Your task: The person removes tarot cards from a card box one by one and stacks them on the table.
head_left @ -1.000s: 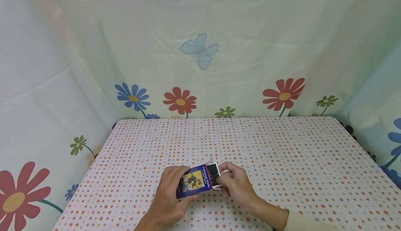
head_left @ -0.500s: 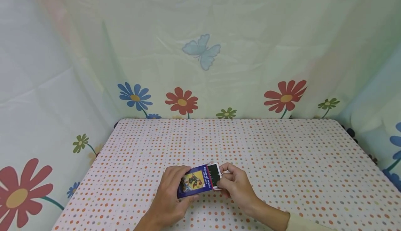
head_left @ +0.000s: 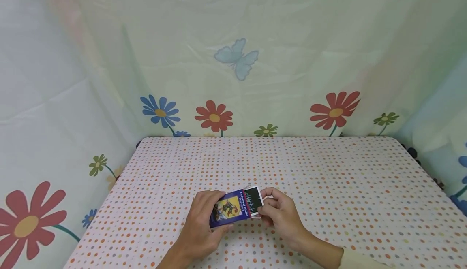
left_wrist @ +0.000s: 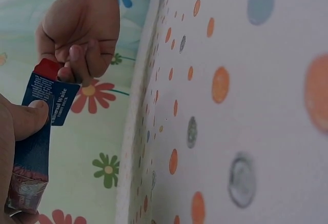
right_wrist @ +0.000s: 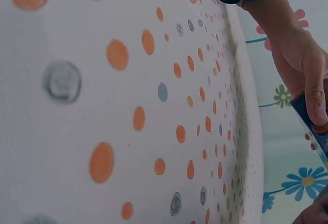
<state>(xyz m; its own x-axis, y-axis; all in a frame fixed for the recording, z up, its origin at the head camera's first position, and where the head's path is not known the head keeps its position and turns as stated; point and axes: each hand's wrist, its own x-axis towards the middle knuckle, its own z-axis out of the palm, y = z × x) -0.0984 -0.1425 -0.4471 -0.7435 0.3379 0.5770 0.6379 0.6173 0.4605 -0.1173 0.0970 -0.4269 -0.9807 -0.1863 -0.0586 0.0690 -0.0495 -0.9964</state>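
My left hand (head_left: 202,224) grips a blue tarot deck box (head_left: 230,209), its fingers over the far side and its thumb along the near edge. The box front has a yellow picture and the words "Universal Waite". Out of the box's right end sticks a black-faced card with a white border (head_left: 254,199). My right hand (head_left: 282,214) pinches this card at its outer edge between thumb and fingers. In the left wrist view the box (left_wrist: 33,149) appears side-on, with a flap (left_wrist: 65,103) folded out by the right hand (left_wrist: 82,34). The right wrist view catches only part of the box.
Under the hands lies a table (head_left: 175,167) covered with a white cloth in coloured dots. Behind it hangs a pale curtain (head_left: 292,38) printed with flowers and a butterfly, which also encloses both sides.
The card stands out of the box a little farther, as my right hand has shifted slightly right with it. My left hand keeps its grip on the box.
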